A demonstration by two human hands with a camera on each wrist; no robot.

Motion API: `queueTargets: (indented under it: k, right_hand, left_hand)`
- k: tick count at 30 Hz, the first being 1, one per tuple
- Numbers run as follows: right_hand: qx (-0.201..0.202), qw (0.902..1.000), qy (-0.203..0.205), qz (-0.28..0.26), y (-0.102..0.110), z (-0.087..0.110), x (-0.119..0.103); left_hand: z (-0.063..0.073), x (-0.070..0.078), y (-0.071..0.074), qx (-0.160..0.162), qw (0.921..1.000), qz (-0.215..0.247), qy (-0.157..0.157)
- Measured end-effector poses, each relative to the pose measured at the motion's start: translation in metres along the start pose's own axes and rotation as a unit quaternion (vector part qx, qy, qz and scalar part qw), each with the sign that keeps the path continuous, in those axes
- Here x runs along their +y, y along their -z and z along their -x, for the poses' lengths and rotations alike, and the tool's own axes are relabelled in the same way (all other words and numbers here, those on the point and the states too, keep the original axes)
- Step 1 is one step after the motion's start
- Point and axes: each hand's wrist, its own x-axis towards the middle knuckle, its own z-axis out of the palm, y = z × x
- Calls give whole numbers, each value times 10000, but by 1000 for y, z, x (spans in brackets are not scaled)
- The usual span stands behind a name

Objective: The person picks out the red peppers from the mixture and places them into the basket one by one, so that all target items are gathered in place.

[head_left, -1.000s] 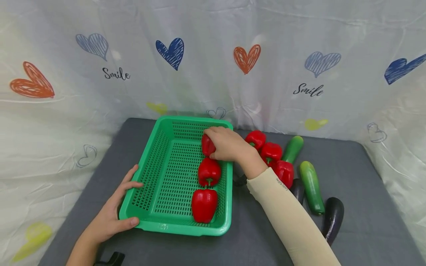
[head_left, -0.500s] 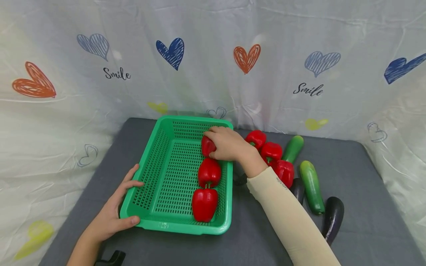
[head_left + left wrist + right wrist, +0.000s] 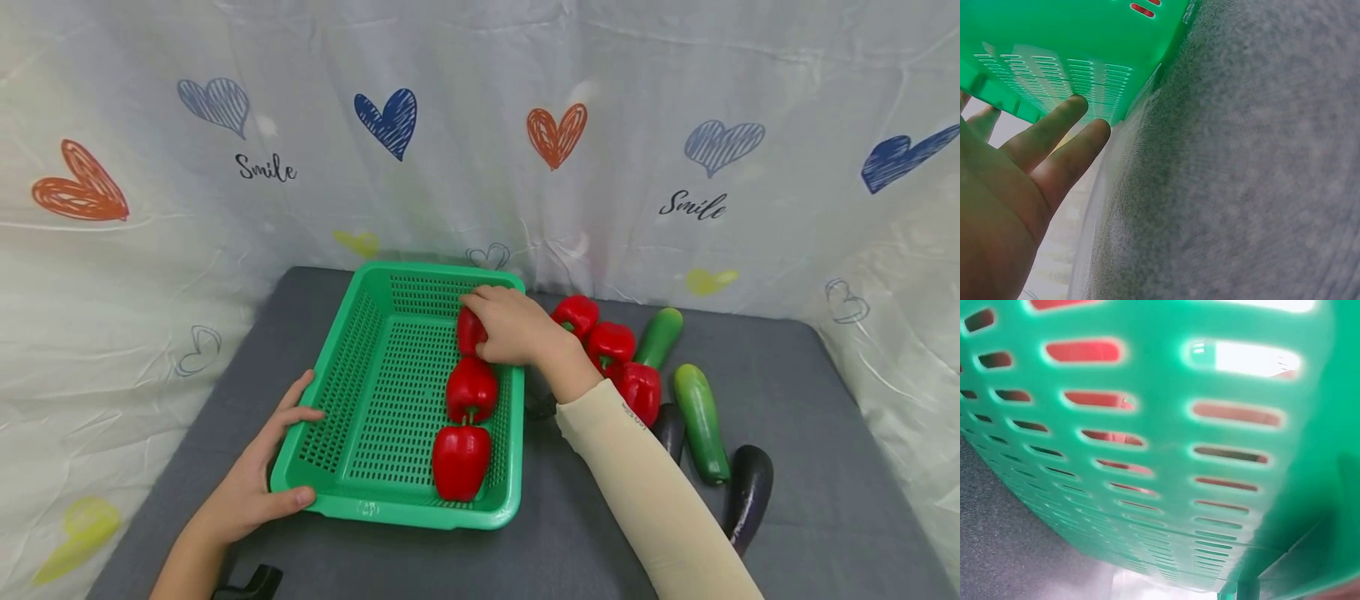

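Observation:
A green plastic basket [image 3: 330, 504] with slotted walls sits on the grey cloth. At its near-left corner my left hand [image 3: 247, 483] grips it, thumb on the front rim and a finger over the left rim. In the left wrist view, two fingers of the left hand [image 3: 1035, 162] extend along the outer wall. My right hand [image 3: 516, 325] reaches over the right rim and holds a red bell pepper [image 3: 470, 332] in the far-right part of the basket, covering some of it. Two more bell peppers, a middle one [image 3: 472, 390] and a near one [image 3: 461, 463], line the right side.
Right of the basket lie several red bell peppers [image 3: 611, 344], partly behind the right sleeve. Farther right are a green zucchini [image 3: 702, 423], another zucchini [image 3: 660, 336] and a dark eggplant [image 3: 748, 497]. A printed white curtain [image 3: 465, 192] hangs behind. A black object [image 3: 255, 583] shows at the front edge.
Almost nothing moves. Both hands keep their places; the near pepper and the middle one sit slightly closer together than a second ago.

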Motion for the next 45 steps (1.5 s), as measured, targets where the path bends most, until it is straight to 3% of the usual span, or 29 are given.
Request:
queueTargets:
  k: [21,30,45]
  right_hand:
    - [531,9977,82,-409,-4,6,2]
    - [1023,9906,64,-907,-8,13,5]
    - [1849,9762,-6,-1130,-9,22,9]
  left_hand:
    - [0,-1,0,15,10000,-41,-6]
    - [0,-1,-1,6,9999,65,90]
    - [0,-2,-1,25,10000,78,41]
